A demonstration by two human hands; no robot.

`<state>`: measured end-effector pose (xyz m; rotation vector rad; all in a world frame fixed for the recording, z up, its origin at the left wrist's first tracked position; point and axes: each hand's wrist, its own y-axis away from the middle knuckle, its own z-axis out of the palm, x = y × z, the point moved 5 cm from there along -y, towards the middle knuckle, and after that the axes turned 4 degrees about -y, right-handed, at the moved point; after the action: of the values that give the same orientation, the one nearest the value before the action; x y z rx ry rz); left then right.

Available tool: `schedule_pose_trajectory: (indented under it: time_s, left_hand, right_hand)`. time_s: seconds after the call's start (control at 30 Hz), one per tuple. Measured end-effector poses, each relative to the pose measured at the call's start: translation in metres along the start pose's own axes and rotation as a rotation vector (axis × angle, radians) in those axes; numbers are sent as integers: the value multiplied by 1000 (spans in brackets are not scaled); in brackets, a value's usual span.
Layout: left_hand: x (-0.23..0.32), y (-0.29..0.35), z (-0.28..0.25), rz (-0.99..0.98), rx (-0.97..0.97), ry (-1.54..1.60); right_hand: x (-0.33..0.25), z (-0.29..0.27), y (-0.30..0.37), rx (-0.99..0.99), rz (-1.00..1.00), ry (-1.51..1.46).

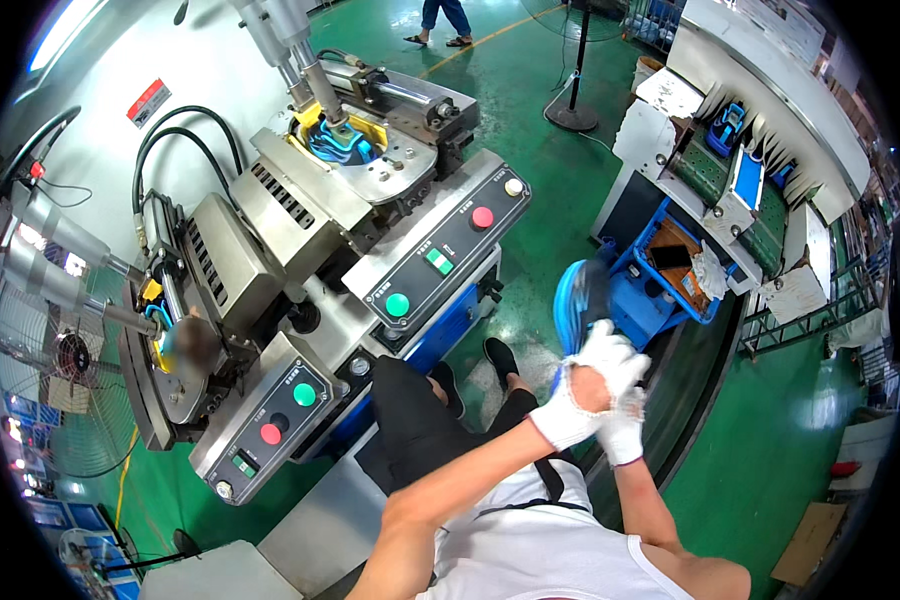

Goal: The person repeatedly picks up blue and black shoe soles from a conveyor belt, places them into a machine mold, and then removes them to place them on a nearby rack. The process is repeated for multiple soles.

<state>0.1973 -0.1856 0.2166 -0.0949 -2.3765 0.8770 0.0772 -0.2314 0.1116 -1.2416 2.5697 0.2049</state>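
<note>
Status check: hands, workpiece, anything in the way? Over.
Left hand and right hand gloved, overlapping; individual grips unclear. Blue shoe held up in them. Blue bin beside it in view; clearance unclear.

You wear white work gloves (611, 357) with short cuffs, a white sleeveless top (535, 560) that leaves your arms (450, 485) bare, and a narrow black strap (549, 480) at the waist. Your trousers (410, 420) are black; your low shoes (499, 354) are dark.
</note>
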Motion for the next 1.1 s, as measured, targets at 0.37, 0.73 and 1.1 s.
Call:
schedule_pose_trajectory:
  time_s: [0.37,0.73,1.1]
  left_hand:
    - [-21,-6,-43,-265,-328,195]
    - [-44,211,-94,-1195,-125,77]
    - [-67,214,-88,-1293,69,70]
  right_hand:
    - [236,-197,-68,1066,728,-612]
    - [456,-325,-274,659,754,-281]
    - [428,-330,-283,841,630,-61]
